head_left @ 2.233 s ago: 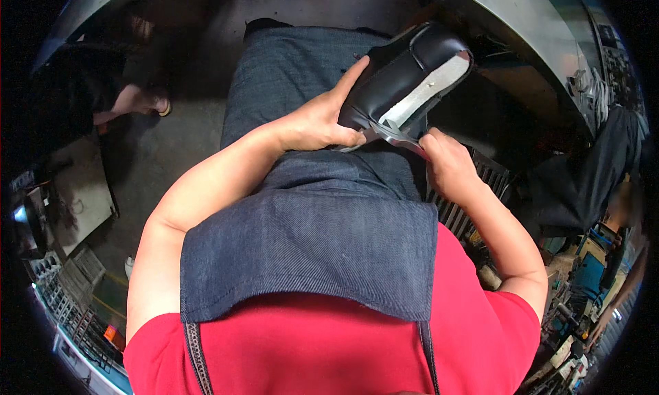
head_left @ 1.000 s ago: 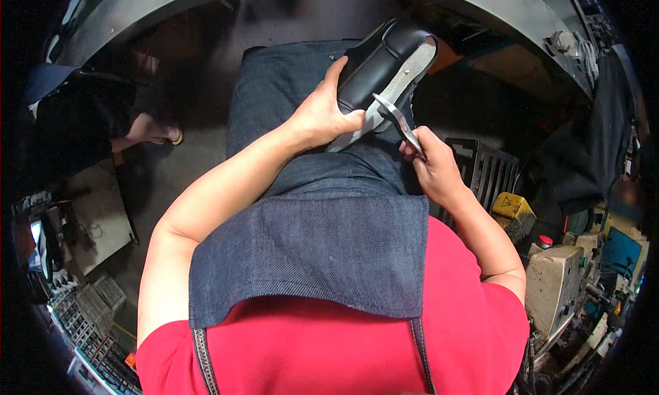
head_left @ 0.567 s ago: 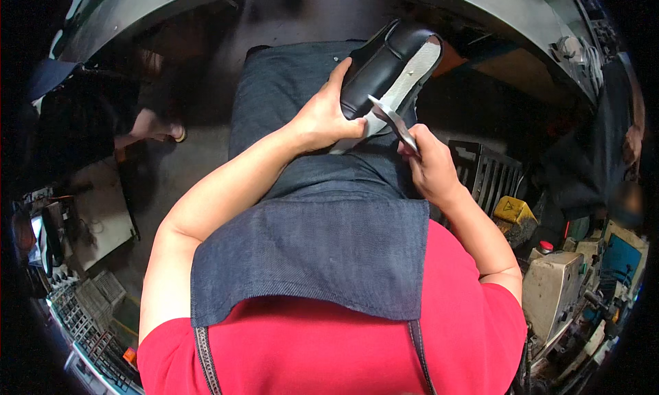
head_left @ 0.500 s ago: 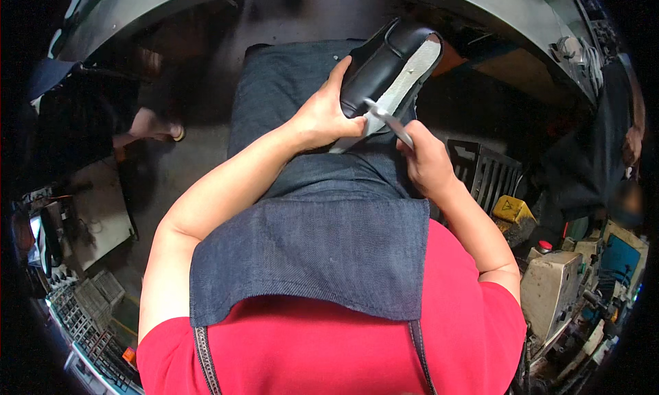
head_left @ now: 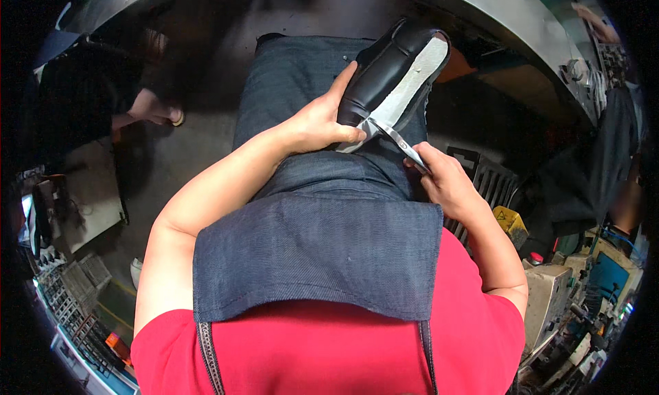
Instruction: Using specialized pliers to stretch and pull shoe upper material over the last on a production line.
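Note:
A black leather shoe (head_left: 375,78) without an outsole rests on its side on my apron-covered lap, its long white underside strip facing right. My left hand (head_left: 320,125) is closed around one end of the shoe, with the thumb pressed on the white strip and a finger stretched along the leather. In my right hand (head_left: 446,179) is a slim silver metal hand tool (head_left: 398,142) with a curved, hooked-looking end. That end meets the shoe's edge beside my left thumb. The tool's handle is mostly hidden in my fist.
A metal bench edge (head_left: 494,17) curves across the far side. To the right are a dark slatted crate (head_left: 492,182), a yellow block (head_left: 509,221) and a machine box (head_left: 547,288) with a red button. Another person's foot (head_left: 156,109) shows at left, near grey racks (head_left: 68,302).
My right hand has drawn back slightly toward me and to the right, and the tool's tip has lowered onto the shoe's edge. My left hand keeps its hold on the shoe.

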Demonstrator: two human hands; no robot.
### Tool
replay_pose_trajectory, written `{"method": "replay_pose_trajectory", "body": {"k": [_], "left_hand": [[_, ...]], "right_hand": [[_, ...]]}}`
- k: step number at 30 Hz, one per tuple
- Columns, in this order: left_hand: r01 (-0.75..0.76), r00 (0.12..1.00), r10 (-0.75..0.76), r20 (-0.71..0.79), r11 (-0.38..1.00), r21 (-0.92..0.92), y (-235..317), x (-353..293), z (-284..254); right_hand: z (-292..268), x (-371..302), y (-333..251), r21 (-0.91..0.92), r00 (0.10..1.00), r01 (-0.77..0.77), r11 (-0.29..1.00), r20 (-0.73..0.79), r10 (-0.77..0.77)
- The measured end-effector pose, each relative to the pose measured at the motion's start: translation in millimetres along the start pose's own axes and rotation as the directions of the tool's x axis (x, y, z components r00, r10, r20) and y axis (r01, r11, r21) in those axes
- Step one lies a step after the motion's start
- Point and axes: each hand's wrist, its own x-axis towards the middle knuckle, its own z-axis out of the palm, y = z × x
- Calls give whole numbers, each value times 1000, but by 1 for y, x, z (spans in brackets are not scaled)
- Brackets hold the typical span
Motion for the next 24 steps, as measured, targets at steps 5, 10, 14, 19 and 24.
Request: {"method": "replay_pose_trajectory", "body": {"k": [5, 10, 14, 19, 24], "left_hand": [[7, 1000, -7, -13, 1000, -24, -1, 1, 1], [46, 999, -45, 10, 984, -174, -5, 2, 3], [-2, 999, -3, -37, 992, -126, -11, 4, 5], [88, 996, -89, -2, 988, -127, -1, 3, 3], [29, 1000, -27, 15, 993, -116, -3, 3, 2]], "right_hand": [[4, 6, 6, -123, 992, 96, 988, -70, -105], [7, 10, 6, -294, 980, 135, 946, -102, -172], [9, 14, 5, -524, 948, 153, 838, -163, -275], [10, 21, 17, -548, 938, 180, 817, -155, -311], [9, 17, 27, -381, 967, 210, 900, -58, -250]]}}
